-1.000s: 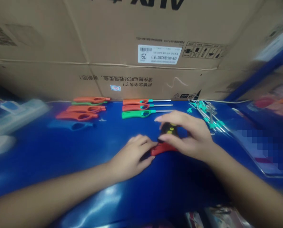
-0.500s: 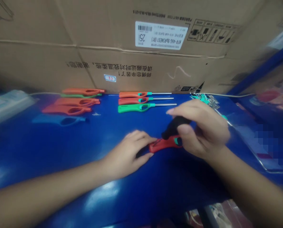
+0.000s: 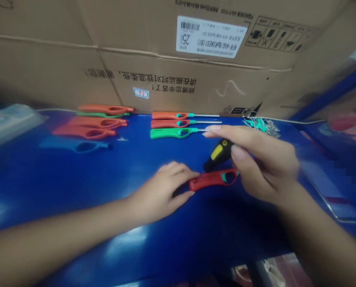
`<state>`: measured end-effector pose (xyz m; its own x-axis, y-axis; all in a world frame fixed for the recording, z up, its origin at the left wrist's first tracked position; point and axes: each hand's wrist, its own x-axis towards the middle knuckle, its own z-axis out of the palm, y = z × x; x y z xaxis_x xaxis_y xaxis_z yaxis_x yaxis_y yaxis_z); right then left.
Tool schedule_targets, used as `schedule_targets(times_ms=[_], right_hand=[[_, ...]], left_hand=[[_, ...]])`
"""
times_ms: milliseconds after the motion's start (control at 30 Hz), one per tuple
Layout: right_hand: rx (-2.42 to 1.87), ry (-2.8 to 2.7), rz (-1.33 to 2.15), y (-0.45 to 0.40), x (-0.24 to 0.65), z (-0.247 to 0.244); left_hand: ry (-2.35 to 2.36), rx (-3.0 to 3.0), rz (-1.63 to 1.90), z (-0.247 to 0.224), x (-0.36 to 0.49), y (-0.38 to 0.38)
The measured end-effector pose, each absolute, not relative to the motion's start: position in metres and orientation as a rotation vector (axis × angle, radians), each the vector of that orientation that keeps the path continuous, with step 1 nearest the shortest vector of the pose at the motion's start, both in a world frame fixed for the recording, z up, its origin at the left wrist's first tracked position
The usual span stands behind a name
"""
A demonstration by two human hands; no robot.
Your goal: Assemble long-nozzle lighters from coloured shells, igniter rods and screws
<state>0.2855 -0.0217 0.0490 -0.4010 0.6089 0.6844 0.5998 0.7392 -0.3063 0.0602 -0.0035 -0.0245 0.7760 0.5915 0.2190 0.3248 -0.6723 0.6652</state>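
Observation:
My left hand (image 3: pixel 161 193) pinches the butt end of a red lighter (image 3: pixel 209 181) between thumb and fingers, holding it on the blue table. A teal trigger shows in the lighter's loop; its front end is hidden by my right hand (image 3: pixel 264 165). That hand is closed, thumb and fingers at the upper end of a black-and-yellow screwdriver (image 3: pixel 219 153). The screwdriver slants down to the left, its lower end close by the lighter's upper edge. Whether it touches the lighter, I cannot tell.
Behind my hands lie three long-nosed lighters, the nearest green (image 3: pixel 168 133). Several lighter bodies, among them a blue one (image 3: pixel 65 144), lie left. Teal-and-metal parts (image 3: pixel 260 125) are piled back right. A cardboard wall (image 3: pixel 154 67) stands behind the blue table (image 3: pixel 85 175).
My right hand has shifted slightly right and its grip has loosened around the screwdriver, so the yellow handle patches now show. My left hand still holds the red lighter.

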Motion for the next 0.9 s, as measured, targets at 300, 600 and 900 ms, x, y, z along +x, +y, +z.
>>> schedule_targets(times_ms=[300,600,900], right_hand=[[-0.869,-2.100,-0.186,-0.0242,0.2830,0.0484],[-0.757,-2.044,-0.019,-0.0182,0.2800,0.0422],[-0.759,-2.112,0.099,-0.0254,0.2801,0.0480]], left_hand=[[0.662,2.345,0.581,-0.0275,0.0589,-0.0034],[0.664,2.345,0.574,-0.0277,0.0589,-0.0030],[0.673,2.325,0.566,-0.0266,0.0586,-0.0038]])
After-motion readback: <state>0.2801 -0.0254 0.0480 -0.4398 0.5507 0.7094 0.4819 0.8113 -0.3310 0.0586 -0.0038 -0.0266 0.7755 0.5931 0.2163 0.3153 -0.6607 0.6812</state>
